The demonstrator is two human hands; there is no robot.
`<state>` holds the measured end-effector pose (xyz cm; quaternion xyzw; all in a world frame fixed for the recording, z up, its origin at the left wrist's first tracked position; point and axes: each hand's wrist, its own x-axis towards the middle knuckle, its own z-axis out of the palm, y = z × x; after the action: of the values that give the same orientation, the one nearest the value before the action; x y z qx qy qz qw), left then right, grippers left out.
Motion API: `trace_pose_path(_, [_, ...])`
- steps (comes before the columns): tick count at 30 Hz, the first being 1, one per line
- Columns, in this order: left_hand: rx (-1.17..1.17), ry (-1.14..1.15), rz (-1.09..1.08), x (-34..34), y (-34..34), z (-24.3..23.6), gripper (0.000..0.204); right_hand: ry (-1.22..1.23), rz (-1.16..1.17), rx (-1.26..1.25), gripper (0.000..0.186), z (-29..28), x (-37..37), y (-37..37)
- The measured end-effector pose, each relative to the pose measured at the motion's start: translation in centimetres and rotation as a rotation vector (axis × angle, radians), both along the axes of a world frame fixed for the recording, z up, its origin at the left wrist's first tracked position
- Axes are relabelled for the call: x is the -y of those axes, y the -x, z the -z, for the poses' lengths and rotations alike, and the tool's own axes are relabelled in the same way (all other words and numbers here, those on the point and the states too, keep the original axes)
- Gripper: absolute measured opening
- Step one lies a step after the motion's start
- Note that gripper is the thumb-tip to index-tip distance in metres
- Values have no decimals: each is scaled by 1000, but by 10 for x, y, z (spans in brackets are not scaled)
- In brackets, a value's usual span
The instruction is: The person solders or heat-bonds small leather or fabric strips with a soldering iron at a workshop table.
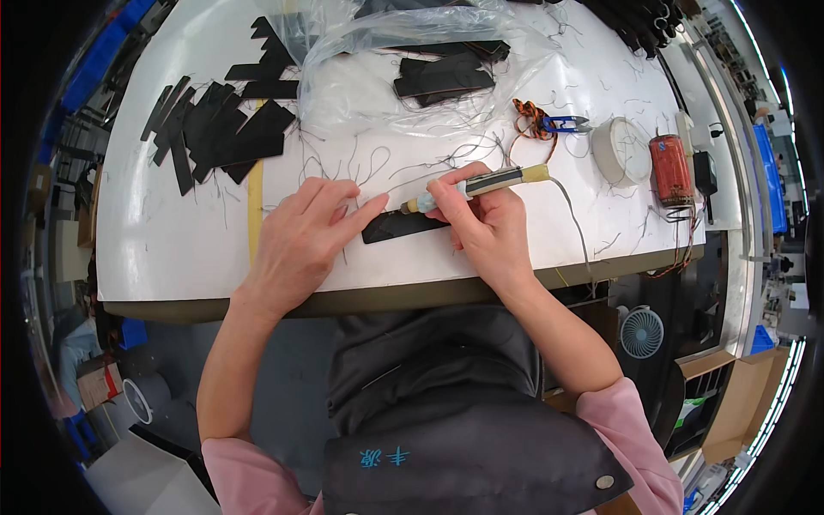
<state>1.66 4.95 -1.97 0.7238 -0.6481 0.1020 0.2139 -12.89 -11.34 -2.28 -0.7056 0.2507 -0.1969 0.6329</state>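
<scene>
The black strip [393, 228] lies flat on the tabletop [184, 266]; it looks light and bendable, probably best pinned by its edges. The right hand [493, 219], at the strip's right end, grasps a pen-like tool [496, 181], seemingly light and rigid, best taken by the barrel. The left hand [307, 227] is left of the strip, fingers bent; whether they pinch anything I cannot tell. The right hand hides the strip's right end; the tool's tip is hard to make out.
</scene>
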Motion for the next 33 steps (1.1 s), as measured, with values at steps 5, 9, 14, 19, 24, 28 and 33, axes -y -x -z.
trace_pose_path(5, [3, -6, 2, 0, 0, -1, 50, 96, -13, -69, 20, -1, 0, 0])
trace_pose_path(9, [49, -9, -21, -2, 1, -2, 51, 55, 22, -16, 22, 0, -1, 0])
trace_pose_path(14, [8, 28, -98, -5, 6, -4, 48, -81, 27, 13, 19, -3, 0, 3])
trace_pose_path(19, [-7, 61, -38, -18, 27, -5, 45, 4, -18, 29, 18, 1, -1, 4])
trace_pose_path(24, [106, -2, -66, -28, 39, 1, 39, 36, 7, -7, 18, -2, -4, 2])
trace_pose_path(28, [103, 8, -75, -28, 40, 1, 38, 115, 5, 41, 19, 9, -2, 2])
trace_pose_path(33, [110, -5, -72, -34, 39, 4, 38, 61, -5, 12, 17, -1, -4, 1])
